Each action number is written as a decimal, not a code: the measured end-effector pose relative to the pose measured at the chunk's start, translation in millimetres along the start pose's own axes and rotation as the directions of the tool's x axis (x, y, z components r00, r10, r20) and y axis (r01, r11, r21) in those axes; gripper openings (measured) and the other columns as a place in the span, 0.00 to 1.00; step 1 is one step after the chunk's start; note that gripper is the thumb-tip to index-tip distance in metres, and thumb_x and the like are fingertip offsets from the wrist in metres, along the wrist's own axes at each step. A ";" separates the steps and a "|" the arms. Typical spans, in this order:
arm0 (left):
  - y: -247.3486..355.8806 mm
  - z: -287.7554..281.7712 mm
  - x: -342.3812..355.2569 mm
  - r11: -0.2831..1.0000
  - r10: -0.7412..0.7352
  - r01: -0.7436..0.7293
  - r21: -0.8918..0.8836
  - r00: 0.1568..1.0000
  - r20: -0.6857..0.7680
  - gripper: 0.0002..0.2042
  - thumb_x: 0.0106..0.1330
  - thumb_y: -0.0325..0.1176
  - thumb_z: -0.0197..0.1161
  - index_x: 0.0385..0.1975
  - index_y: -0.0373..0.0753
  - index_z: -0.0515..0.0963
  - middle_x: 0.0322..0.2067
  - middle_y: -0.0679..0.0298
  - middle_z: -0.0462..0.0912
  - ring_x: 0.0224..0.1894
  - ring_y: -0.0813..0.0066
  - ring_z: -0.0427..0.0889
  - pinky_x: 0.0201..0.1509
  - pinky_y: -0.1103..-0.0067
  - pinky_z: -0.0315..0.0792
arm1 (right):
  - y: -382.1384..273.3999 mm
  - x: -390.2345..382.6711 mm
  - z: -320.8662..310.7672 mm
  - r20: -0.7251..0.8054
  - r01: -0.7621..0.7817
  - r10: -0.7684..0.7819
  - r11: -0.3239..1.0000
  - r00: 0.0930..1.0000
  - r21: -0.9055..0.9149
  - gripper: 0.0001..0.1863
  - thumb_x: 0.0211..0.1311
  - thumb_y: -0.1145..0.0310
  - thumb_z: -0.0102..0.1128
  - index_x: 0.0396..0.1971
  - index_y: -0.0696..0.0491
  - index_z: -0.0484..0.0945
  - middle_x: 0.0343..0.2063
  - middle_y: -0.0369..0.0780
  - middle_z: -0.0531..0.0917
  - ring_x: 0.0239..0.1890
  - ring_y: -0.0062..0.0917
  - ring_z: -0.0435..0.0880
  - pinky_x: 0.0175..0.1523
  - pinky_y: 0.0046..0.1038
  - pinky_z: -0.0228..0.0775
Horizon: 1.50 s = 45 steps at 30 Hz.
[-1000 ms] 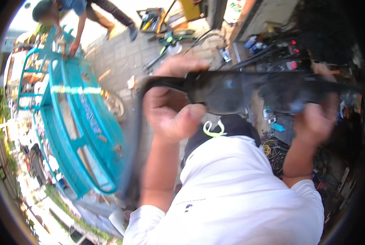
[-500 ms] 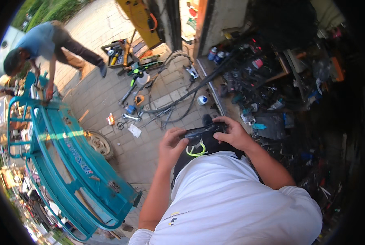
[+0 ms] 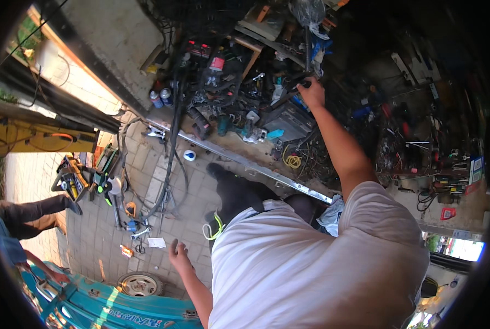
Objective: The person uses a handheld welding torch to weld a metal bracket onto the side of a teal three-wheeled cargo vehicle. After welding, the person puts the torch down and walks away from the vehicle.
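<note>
My right hand is stretched out over the cluttered workbench. Its fingers curl round something dark, which blends into the dark clutter, so I cannot make out what it is. Close to that hand lie a dark grey case and a pale blue piece. My left hand hangs low over the paving with its fingers apart and nothing in it. Beyond it, a white paper scrap lies on the ground. A bright yellow-green loop hangs at my waist.
A metal-edged sill runs between paving and workbench. Dark hoses trail across the ground near a white bottle and a toolbox. At lower left are a teal cart, its wheel and a bending person.
My view has swung right toward the workbench. My hands, together on a dark goggle-like item before, are apart: the right reaches over the bench, the left has dropped to my side, holding nothing.
</note>
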State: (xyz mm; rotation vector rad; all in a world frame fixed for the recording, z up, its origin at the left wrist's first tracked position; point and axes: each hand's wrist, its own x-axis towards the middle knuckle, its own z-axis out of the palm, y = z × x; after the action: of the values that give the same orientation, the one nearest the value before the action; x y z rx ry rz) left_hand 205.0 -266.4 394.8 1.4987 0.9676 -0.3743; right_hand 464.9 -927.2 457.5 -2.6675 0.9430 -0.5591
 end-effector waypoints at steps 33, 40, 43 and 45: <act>-26.1 -12.4 22.2 0.955 -0.264 0.277 0.103 0.957 -0.123 0.21 0.71 0.33 0.61 0.62 0.35 0.74 0.47 0.62 0.83 0.44 0.71 0.81 0.44 0.74 0.73 | 53.7 28.3 97.6 0.042 -0.331 0.364 0.884 0.930 -0.330 0.24 0.62 0.50 0.66 0.51 0.50 0.74 0.48 0.50 0.83 0.52 0.48 0.82 0.51 0.49 0.77; -6.7 -2.3 27.8 0.955 -0.204 0.224 0.192 0.972 -0.118 0.20 0.70 0.34 0.62 0.59 0.32 0.77 0.45 0.59 0.84 0.41 0.74 0.81 0.41 0.77 0.74 | -34.0 -37.6 161.8 0.445 -0.026 0.020 1.000 0.895 0.007 0.17 0.60 0.55 0.68 0.36 0.55 0.85 0.35 0.47 0.88 0.40 0.42 0.87 0.46 0.39 0.77; -14.6 5.7 8.7 0.950 -0.231 0.256 0.178 0.961 -0.151 0.20 0.69 0.34 0.63 0.57 0.31 0.77 0.43 0.58 0.84 0.38 0.76 0.81 0.39 0.79 0.74 | -149.3 -57.9 226.0 0.563 0.092 -0.324 0.912 0.760 0.400 0.18 0.60 0.55 0.70 0.36 0.56 0.84 0.29 0.45 0.87 0.34 0.36 0.87 0.42 0.36 0.76; -15.2 5.9 0.2 0.950 -0.225 0.255 0.178 0.959 -0.173 0.20 0.69 0.35 0.63 0.58 0.31 0.77 0.44 0.57 0.84 0.39 0.75 0.81 0.41 0.79 0.75 | -227.4 -40.7 264.7 0.523 0.119 -0.395 0.868 0.756 0.483 0.18 0.61 0.54 0.69 0.36 0.56 0.84 0.31 0.46 0.87 0.37 0.38 0.87 0.43 0.36 0.76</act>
State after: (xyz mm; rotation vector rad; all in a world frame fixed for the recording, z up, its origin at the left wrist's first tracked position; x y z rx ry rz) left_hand 195.6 -273.4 383.5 1.6103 1.2709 -0.5531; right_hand 675.2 -699.5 292.2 -2.3268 0.2133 0.0769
